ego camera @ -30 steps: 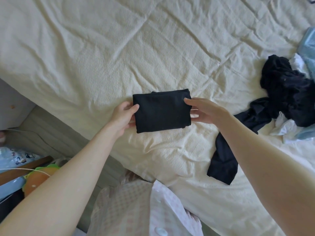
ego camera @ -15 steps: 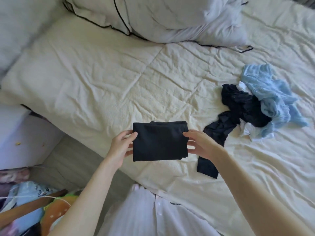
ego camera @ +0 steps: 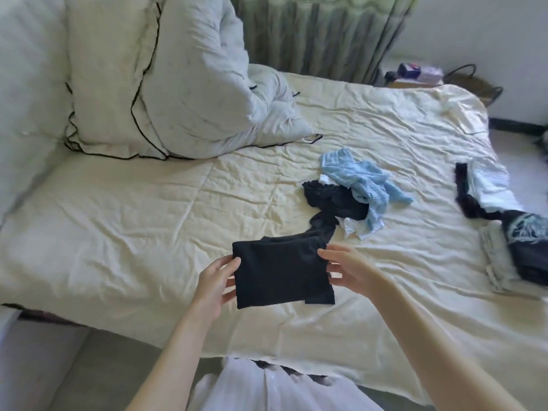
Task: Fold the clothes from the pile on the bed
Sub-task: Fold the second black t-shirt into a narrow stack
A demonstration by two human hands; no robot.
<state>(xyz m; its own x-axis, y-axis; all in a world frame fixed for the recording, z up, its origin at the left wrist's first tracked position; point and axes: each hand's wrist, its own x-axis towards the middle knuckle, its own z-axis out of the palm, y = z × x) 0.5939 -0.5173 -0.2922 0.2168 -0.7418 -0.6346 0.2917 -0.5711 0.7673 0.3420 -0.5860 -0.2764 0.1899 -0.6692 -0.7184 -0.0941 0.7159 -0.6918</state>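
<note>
1. From the head view, the person stands at the near edge of the bed (ego camera: pixel 118 232) and holds a folded black garment (ego camera: pixel 281 274) between the two hands, just above the cream cover.
2. The left hand (ego camera: pixel 215 284) grips the left edge of the garment: the thumb lies on top and the other fingers go under the cloth. The right hand (ego camera: pixel 353 269) holds the right edge in the same way, with the thumb on top and the fingers pressed against the side.
3. The garment is already a compact rectangle, so I judge that the folding of this piece is finished and the step in hand is to carry it to its place.
4. The unfolded pile (ego camera: pixel 353 197) lies just behind the garment, with a light blue piece, a black piece and something white mixed together.
5. At the right edge of the bed there is a stack of clothes (ego camera: pixel 516 262); it seems to be folded already, but the picture is blurred there.
6. The next move probably calls for setting the rectangle down flat, perhaps on that stack, without letting the layers slip open, and then taking a new piece from the pile.
7. A big pillow (ego camera: pixel 166 84) leans at the head of the bed, well apart from the work.
</note>
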